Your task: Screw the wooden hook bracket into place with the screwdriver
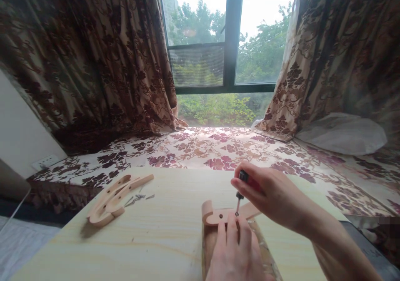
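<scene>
A black-handled screwdriver [241, 180] stands nearly upright in my right hand [265, 191], whose fingers close round the handle. Its tip meets a screw at a curved wooden hook [214, 217], which has a dark round hole on its left part. My left hand [234, 247] holds this hook down against a brown wooden board [208, 247], fingertips beside the screw. The thumb of that hand is hidden. Part of the hook disappears behind my hands.
Two similar curved wooden hooks [109, 204] lie at the left of the pale wooden table [150, 231]. Several screws [137, 198] are scattered beside them. Beyond the table are a flowered cover [200, 147], patterned curtains [125, 64] and a window. A whitish bag [343, 135] rests at right.
</scene>
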